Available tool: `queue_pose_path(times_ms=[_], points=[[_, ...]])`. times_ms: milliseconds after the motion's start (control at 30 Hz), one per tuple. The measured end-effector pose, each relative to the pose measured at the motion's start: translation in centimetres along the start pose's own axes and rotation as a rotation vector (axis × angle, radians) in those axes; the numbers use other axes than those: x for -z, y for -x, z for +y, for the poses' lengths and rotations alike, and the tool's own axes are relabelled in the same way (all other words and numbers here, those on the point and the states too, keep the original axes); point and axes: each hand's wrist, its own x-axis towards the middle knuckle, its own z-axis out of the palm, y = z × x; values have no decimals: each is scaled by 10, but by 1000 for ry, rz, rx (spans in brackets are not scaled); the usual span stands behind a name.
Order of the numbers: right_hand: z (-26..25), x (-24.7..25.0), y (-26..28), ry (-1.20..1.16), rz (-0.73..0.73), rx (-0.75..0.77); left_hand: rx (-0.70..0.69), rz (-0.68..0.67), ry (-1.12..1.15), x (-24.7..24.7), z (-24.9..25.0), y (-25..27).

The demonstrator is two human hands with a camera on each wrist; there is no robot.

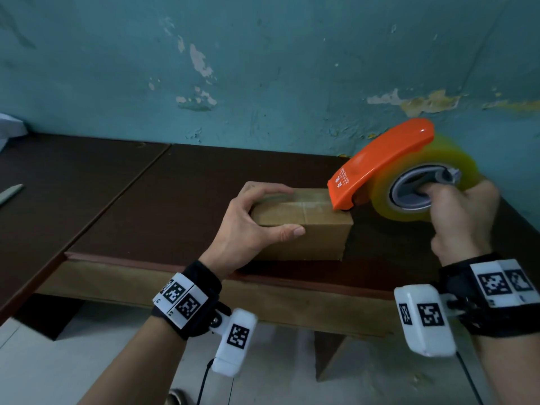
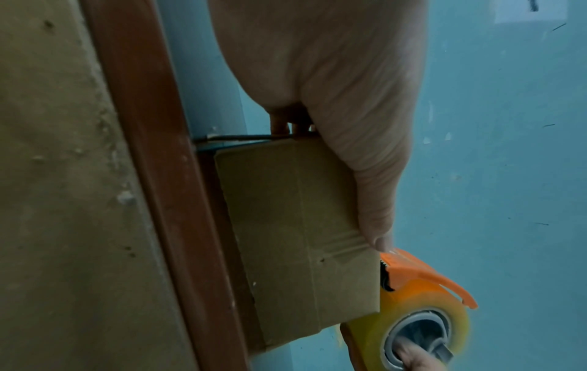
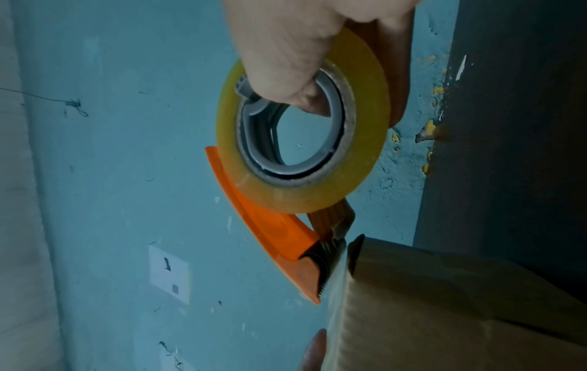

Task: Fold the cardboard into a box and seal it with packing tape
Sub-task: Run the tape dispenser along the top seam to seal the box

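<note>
**Tape reaches the box's right edge**

Left hand (image 1: pixel 251 226) clamps the closed cardboard box (image 1: pixel 306 229) near the table (image 1: pixel 163 188) front edge, thumb on its near face, fingers over the top. Right hand (image 1: pixel 461 217) grips the tape dispenser (image 1: pixel 385 168) through its core, blade at the top right edge. Sealing looks nearly finished; next likely a downward tilt to cut the tape.

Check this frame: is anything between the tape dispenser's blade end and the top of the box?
Nothing visible. The tape dispenser, gripped by the right hand, already has its blade end at the right top edge of the box; the left hand holds the box's other end.
</note>
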Motion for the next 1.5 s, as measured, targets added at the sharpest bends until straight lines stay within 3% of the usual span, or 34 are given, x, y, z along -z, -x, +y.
queue_pose_path(times_ms=[333, 667, 1200, 1400, 1500], points=[[6, 3, -1, 179, 15, 33, -1, -6, 54, 0, 1, -1], [-2, 5, 1, 112, -66, -70, 29, -38, 67, 3, 3, 1], [8, 6, -4, 76, -19, -185, 39, -3, 21, 3, 5, -2], [13, 4, 0, 90, -42, -148, -159, 46, -199, 3, 8, -4], [18, 2, -3, 49, -22, -188, -151, 61, -187, 3, 9, -6]])
